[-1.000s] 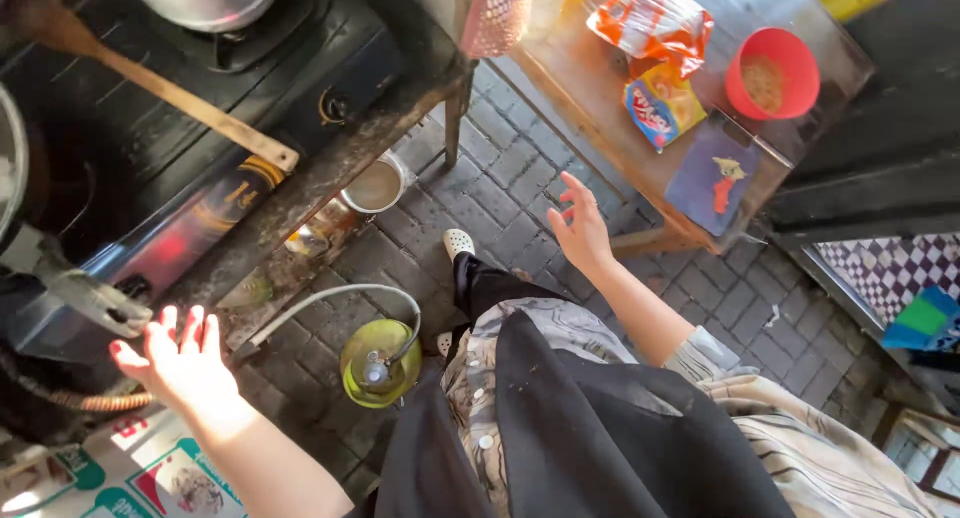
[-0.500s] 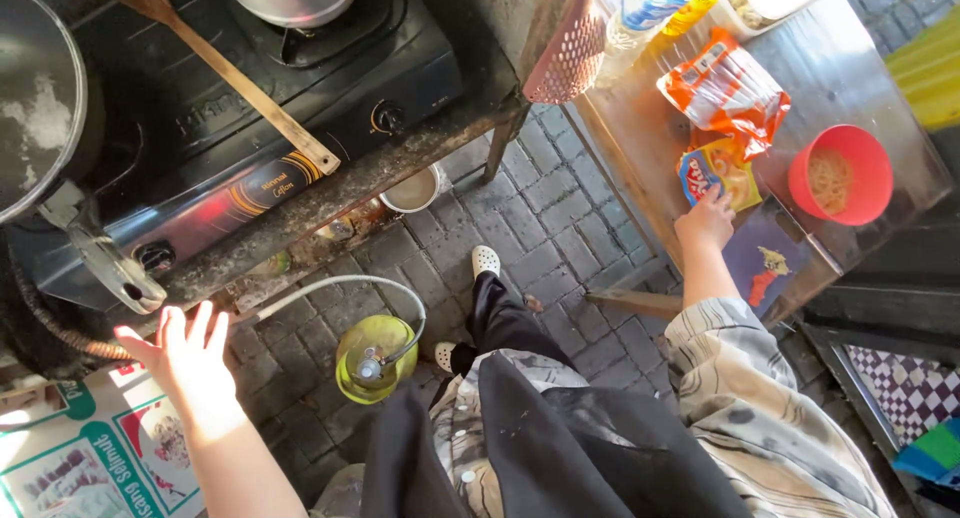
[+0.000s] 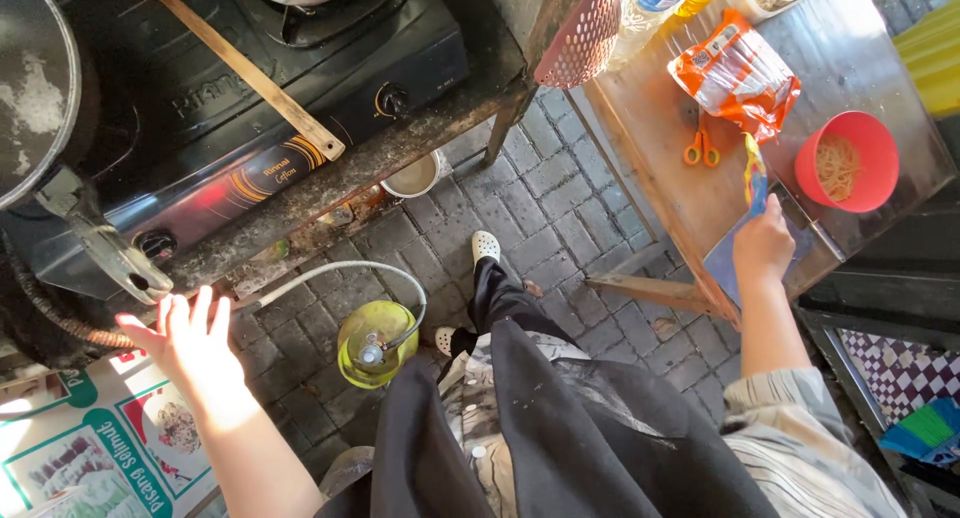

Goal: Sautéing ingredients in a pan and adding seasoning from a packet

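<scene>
Red bowl (image 3: 846,161) of noodles beside right hand (image 3: 763,246)

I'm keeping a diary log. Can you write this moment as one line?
right hand: gripping small packet over wooden table | left hand: open, empty, near stove | red bowl: noodles inside

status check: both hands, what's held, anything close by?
Left hand open, fingers spread, empty, beside the stove's pan handle. Right hand pinching a small snack packet over the wooden table. Scissors and red bowl close by.
</scene>
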